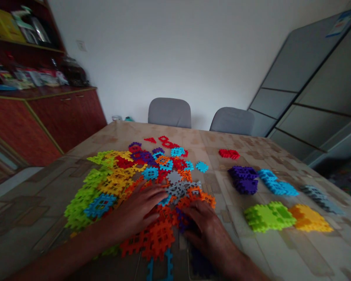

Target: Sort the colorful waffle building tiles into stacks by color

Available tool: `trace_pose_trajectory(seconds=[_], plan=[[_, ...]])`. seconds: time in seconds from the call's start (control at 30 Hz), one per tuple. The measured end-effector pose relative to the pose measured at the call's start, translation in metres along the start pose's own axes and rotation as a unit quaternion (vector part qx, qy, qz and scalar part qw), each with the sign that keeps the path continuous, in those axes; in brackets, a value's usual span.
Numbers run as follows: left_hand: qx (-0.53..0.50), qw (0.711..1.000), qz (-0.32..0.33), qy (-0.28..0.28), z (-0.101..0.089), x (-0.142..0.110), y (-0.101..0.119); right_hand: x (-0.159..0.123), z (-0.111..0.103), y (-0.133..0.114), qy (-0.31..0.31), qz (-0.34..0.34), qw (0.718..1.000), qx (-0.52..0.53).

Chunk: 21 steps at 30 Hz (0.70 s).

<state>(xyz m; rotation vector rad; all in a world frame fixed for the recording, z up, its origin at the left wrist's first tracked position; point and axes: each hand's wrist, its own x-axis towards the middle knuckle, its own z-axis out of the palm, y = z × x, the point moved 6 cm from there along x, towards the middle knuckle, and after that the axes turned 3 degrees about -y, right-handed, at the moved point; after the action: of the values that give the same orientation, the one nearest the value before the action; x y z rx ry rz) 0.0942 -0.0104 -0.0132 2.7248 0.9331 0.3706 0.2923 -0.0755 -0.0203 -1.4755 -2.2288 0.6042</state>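
A big loose heap of plastic waffle tiles [128, 183] in many colours covers the table's middle left. My left hand [140, 208] lies flat on the heap, fingers stretched towards grey tiles [178, 188]. My right hand [203, 226] rests on orange tiles [155, 234] and purple ones at the heap's near edge, with its fingers curled down; whether it grips a tile I cannot make out.
Sorted piles lie to the right: red [229, 153], purple [243, 179], blue [276, 183], grey [320, 195], green [267, 216] and yellow [310, 218]. Two grey chairs [169, 112] stand beyond the patterned table [222, 140]. A wooden cabinet [46, 113] is at left, grey panels [316, 86] at right.
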Motion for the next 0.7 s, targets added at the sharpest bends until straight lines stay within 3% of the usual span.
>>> trace_pose_trajectory(seconds=[0.17, 0.33, 0.53, 0.7], plan=[[0.015, 0.999, 0.008, 0.029, -0.009, -0.006, -0.006, -0.001, -0.002, 0.0, 0.007, -0.009, 1.0, 0.0], [0.011, 0.999, 0.025, 0.035, -0.019, -0.003, 0.004, 0.0, -0.014, -0.002, 0.017, -0.016, 1.0, 0.018], [0.009, 0.999, 0.033, -0.005, -0.012, -0.005, 0.009, -0.003, -0.033, 0.004, 0.02, 0.0, 0.999, 0.029], [0.034, 0.999, 0.028, -0.006, -0.004, -0.008, 0.001, -0.003, -0.031, 0.005, 0.016, -0.012, 0.999, 0.039]])
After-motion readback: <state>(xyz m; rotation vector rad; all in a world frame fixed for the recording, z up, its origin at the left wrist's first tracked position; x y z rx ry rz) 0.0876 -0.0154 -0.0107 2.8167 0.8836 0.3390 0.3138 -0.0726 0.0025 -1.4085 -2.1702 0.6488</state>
